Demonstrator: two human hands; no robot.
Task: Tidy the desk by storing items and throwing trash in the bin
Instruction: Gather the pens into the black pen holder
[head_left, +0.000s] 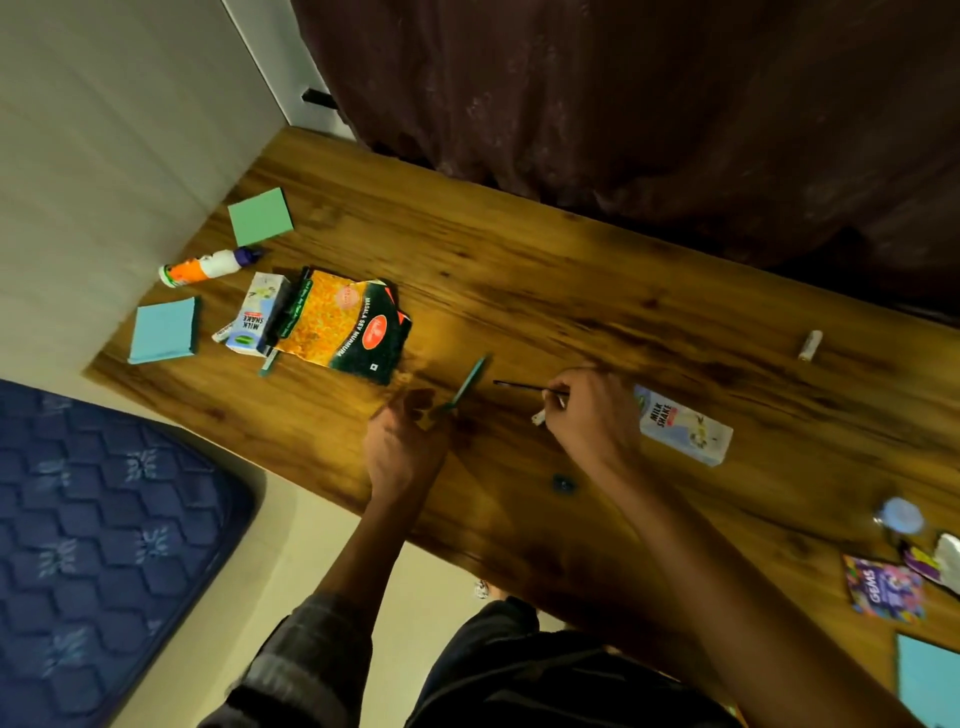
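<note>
My left hand (402, 447) pinches a teal pen (467, 387) by its lower end, the pen slanting up to the right above the wooden desk (597, 291). My right hand (587, 410) grips a thin dark pen (519, 385) that points left, and a small white piece shows under its fingers. A snack packet (345, 322) lies left of centre, leaning on a milkshake carton (257, 322). A second milkshake carton (683, 426) lies just right of my right hand.
A green note pad (260, 215), a glue bottle (205, 266) and a blue note pad (163, 330) lie at the desk's left end. A small white tube (810, 344), a candy wrapper (883, 592) and a bottle cap (901, 514) lie right. A blue mattress (104, 545) is lower left.
</note>
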